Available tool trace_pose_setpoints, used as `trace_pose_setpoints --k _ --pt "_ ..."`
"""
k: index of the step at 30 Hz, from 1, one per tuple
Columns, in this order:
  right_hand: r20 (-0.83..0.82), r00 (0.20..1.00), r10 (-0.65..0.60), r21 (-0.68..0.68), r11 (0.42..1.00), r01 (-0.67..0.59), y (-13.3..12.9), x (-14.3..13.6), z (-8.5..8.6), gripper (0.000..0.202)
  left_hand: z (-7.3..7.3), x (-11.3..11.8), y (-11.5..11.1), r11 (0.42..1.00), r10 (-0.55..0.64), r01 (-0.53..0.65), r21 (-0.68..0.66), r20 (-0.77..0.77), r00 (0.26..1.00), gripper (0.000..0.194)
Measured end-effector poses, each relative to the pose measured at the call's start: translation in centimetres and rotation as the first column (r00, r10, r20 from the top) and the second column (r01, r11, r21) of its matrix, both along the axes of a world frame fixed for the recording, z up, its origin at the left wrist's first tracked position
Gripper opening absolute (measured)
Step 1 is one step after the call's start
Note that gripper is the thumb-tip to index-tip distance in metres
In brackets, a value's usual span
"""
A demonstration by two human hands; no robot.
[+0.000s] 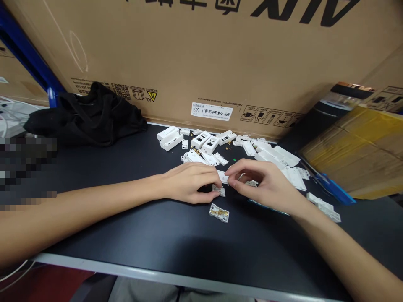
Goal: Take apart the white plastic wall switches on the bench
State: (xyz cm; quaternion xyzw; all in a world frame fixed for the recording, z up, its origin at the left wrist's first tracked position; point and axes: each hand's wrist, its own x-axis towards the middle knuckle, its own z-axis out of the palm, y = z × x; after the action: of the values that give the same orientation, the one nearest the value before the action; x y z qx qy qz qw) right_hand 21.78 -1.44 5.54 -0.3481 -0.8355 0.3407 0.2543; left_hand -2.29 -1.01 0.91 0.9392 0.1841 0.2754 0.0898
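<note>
Just one cam here, worn on the head, looking forward and down over the dark tabletop (pixel 141 239). It's pretty close in: left hand (pixel 192 182) a bit off center toward 6 o'clock, right hand (pixel 267 182) toward 4. Wearer's lap (pixel 145 290) peeks in at 6, big cardboard box (pixel 157 54) fills 12.

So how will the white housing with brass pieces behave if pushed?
The white housing looks like plastic, so probably stiff and light. Lying flat, it should slide rather than roll. Its brass pieces sit exposed, so they might spill if tipped.
</note>
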Motion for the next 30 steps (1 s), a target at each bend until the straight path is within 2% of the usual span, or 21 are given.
trace_pose_setpoints --k 6,23,30 --pt "0.047 0.999 0.025 0.018 1.000 -0.025 -0.05 -0.18 -0.35 0.011 0.19 0.09 -0.11 0.998 0.034 -0.033 0.045 -0.019 0.999 0.014" --pt "0.147 0.986 0.074 0.054 0.995 -0.083 -0.18 -0.79 -0.88 0.011 -0.04 0.00 0.04 0.999 0.036 -0.034 0.036 -0.051 0.998 0.018" --pt "0.208 0.973 0.101 0.205 0.968 -0.144 -0.30 -0.59 -0.73 0.014 -0.04 0.03 0.12 0.999 0.034 -0.032 0.040 -0.054 0.998 0.019"
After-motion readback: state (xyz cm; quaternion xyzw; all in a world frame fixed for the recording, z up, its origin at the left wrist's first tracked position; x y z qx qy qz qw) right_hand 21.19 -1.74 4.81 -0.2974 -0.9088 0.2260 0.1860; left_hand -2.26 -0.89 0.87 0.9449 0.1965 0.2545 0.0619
